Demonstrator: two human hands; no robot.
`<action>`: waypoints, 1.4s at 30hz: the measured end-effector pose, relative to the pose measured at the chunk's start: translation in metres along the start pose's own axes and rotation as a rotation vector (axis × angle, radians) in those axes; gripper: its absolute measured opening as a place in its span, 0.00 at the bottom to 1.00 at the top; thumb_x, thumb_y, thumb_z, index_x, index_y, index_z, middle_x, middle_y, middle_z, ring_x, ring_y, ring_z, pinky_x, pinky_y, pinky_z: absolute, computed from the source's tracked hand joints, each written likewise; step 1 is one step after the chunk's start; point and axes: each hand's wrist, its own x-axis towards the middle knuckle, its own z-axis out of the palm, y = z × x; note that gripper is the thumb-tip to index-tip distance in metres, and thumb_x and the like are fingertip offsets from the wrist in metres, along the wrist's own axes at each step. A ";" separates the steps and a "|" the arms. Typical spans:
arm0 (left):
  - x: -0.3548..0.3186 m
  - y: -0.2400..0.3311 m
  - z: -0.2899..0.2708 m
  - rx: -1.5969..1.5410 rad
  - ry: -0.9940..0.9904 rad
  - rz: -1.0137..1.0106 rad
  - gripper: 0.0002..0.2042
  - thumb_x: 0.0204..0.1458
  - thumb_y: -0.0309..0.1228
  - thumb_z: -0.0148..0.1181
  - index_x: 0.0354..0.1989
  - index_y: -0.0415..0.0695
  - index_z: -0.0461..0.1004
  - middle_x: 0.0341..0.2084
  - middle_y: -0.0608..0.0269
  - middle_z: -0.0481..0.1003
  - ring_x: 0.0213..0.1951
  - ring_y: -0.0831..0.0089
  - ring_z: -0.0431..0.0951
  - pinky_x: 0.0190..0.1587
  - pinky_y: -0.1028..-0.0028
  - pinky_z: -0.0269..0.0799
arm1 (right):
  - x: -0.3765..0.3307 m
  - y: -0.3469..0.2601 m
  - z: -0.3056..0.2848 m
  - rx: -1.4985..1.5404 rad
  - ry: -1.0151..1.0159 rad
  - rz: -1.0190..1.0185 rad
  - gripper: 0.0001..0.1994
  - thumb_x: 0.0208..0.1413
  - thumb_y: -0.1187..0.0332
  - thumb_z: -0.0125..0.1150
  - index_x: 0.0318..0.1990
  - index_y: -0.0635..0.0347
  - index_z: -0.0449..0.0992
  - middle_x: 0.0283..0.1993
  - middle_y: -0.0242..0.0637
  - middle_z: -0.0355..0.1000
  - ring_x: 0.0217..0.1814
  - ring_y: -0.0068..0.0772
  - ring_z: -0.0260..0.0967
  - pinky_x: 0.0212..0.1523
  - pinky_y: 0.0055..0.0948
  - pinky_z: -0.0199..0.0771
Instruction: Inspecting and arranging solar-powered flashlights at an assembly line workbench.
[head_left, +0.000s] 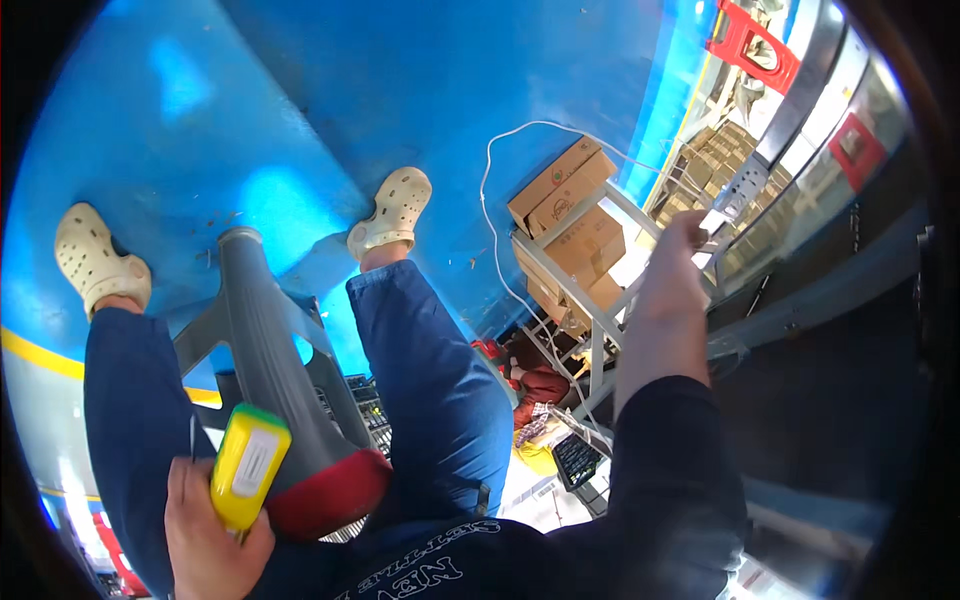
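In my left hand point(215, 535), at the lower left, is a small yellow box point(246, 472) with a green end and a white label; my fingers and thumb close around its lower part. A thin dark strip point(193, 437) sticks up beside the same hand, and I cannot make out what it is. My right arm stretches out to the right, and my right hand point(688, 235) is at the edge of a workbench, close to a grey power strip point(742, 190). Its fingers are blurred and partly hidden, so whether they hold anything is unclear.
A grey plastic stool point(270, 345) with a red seat stands between my legs. Cardboard boxes point(580, 240) sit by a grey metal frame point(570, 275). A white cable point(487, 190) loops over the blue floor point(420, 80). A black tray point(578, 460) lies near my right thigh.
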 end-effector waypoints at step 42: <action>-0.408 0.587 0.106 0.589 -0.102 1.304 0.25 0.32 0.38 0.68 0.38 0.38 0.67 0.30 0.49 0.67 0.34 0.50 0.69 0.37 0.63 0.68 | 0.028 0.126 -0.512 1.358 -2.036 -0.813 0.28 0.57 0.46 0.39 0.52 0.59 0.68 0.61 0.47 0.58 0.64 0.40 0.52 0.62 0.38 0.47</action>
